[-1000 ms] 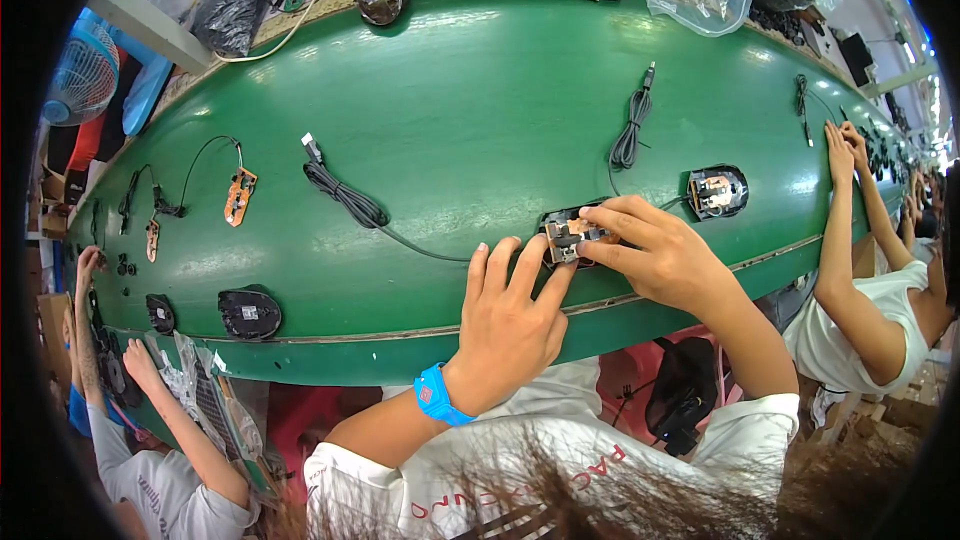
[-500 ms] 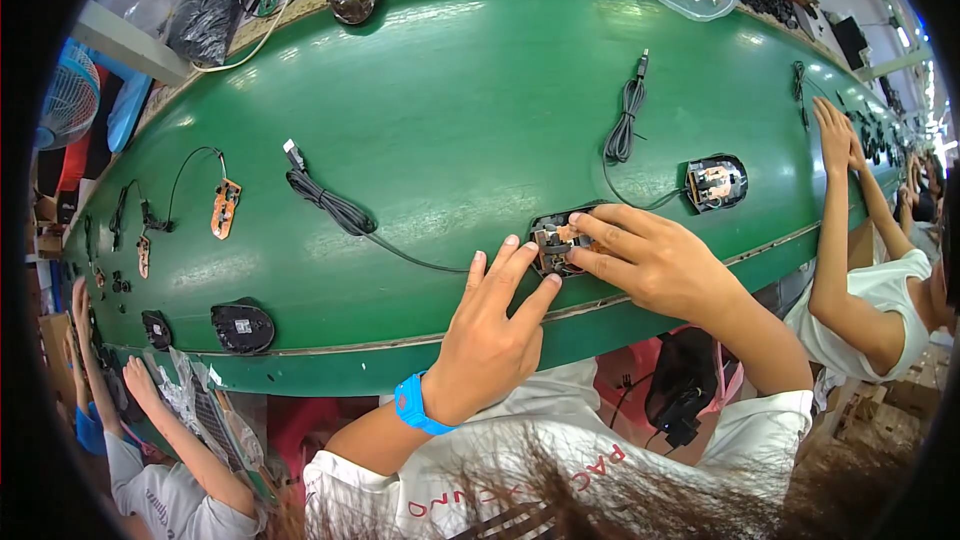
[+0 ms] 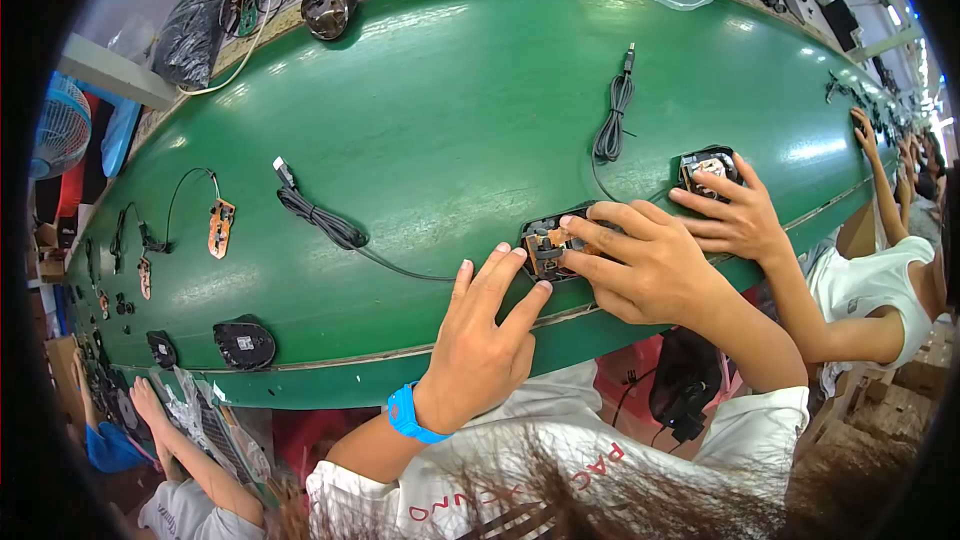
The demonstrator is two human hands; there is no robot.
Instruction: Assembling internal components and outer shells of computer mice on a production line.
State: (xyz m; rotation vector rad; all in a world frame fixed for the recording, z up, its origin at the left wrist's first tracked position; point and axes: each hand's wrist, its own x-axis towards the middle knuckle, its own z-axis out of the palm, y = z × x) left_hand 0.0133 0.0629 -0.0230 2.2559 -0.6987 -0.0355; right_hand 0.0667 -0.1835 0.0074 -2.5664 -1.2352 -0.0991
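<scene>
Change: co-worker's hand now on 2nd mouse base, right of right hand | its fingertips atop nearer mouse base, can't say if clamped | left hand: fingers apart, tips at that base's left edge | meaning: 2 bases handled at once

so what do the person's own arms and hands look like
The left hand wears a bright blue band at the wrist; the right hand shows none. Both are ungloved. The sleeves are short and white.
</scene>
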